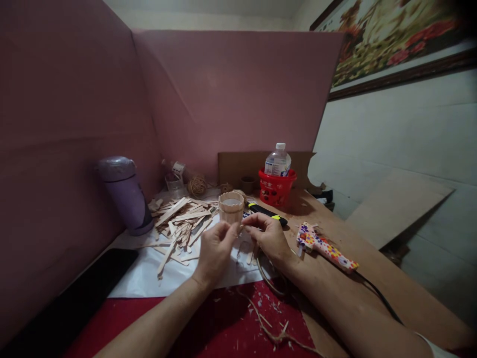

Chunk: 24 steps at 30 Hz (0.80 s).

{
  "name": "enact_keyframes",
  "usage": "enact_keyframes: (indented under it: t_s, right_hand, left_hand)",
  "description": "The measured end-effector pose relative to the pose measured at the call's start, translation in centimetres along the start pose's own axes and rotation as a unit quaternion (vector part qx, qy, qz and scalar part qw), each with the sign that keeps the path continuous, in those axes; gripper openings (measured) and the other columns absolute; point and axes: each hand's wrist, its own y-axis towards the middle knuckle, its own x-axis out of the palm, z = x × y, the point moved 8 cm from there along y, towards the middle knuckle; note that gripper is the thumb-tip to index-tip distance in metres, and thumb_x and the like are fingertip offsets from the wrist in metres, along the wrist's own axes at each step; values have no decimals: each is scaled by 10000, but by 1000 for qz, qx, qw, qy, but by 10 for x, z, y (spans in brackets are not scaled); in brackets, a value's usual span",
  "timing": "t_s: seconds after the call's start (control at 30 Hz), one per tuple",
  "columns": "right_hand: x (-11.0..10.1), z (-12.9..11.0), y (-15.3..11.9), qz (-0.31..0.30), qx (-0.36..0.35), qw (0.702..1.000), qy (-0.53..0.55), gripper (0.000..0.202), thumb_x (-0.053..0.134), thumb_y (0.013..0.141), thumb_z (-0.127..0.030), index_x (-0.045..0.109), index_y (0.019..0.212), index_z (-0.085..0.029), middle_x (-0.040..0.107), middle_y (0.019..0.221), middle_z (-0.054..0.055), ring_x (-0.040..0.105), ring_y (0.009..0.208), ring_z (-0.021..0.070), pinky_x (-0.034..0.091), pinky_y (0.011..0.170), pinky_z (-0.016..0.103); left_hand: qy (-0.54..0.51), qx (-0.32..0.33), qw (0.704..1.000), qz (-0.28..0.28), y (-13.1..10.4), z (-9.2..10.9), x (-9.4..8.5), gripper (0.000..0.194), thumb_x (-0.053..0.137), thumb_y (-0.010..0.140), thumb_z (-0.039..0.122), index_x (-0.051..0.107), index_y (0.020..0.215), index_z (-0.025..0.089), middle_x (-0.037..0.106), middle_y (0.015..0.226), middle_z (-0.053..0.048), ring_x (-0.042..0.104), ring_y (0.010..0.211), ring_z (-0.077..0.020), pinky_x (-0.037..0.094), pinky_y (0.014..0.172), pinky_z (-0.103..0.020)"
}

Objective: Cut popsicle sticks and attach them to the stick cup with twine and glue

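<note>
My left hand (215, 251) is closed in a pinch just in front of a small round cup (230, 211) built of upright wooden sticks with a band around it. Close beside it, my right hand (272, 241) also pinches, thumb against forefinger. The fingertips of both hands nearly meet. Whatever lies between them is too small to make out. Behind my right hand is a black and yellow utility knife (269, 214). Under my right wrist, a curved hoop-like piece (265, 276) rests on the table.
Loose craft sticks (182, 223) are heaped on white paper (136, 278) to the left, near a purple bottle (128, 199). A flowered glue gun (324, 246) with a cord lies right. A red bucket (276, 191) holds a plastic bottle (278, 161). Twine (274, 338) trails across red cloth (208, 323).
</note>
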Motion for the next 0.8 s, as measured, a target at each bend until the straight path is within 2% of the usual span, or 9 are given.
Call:
enact_keyframes:
  t_s: [0.1,0.23,0.3,0.47,0.67,0.8]
  right_hand:
    - [3,-3,-1,-18,-3,1000,-1,100,654,612,-240,650,686,-174,630,660,12,554,638,157,433,596,276]
    - [3,-4,-3,-19,0,1000,-5,107,651,638,-261,642,704,-177,611,656,3,539,621,149,422,577,268]
    - [1,-4,-3,-15,6,1000,3,114,651,638,-260,639,715,-177,603,658,-2,534,609,144,418,565,262]
    - [5,0,-6,-43,36,998,20,106,653,638,-248,640,710,-171,617,666,-3,549,596,141,431,574,263]
    - [7,-3,-6,-55,29,998,2,104,647,660,-248,656,722,-164,634,686,9,567,645,156,447,610,267]
    - [8,2,-8,-54,62,996,14,176,625,734,-331,646,814,-175,638,714,16,549,597,146,424,520,243]
  left_hand:
    - [-46,-69,996,-38,-10,-13,19,263,566,793,399,533,636,190,479,503,48,421,472,-110,325,475,-222]
    - [-52,-129,990,-34,-13,-31,22,357,507,821,448,453,572,197,420,474,56,362,436,-101,275,439,-223]
    - [-58,-145,986,-50,-14,-36,25,355,490,829,453,443,585,199,409,479,59,345,428,-97,260,431,-224]
    - [-80,-126,984,-96,-19,-33,36,247,464,863,392,475,706,201,445,559,51,396,491,-107,302,470,-222]
    - [-59,-110,988,-86,-17,-26,30,280,420,888,372,482,680,196,432,593,36,397,554,-116,315,507,-226]
    - [-88,-141,983,-73,-16,-28,28,284,444,868,378,471,651,197,427,565,40,390,529,-114,317,492,-225]
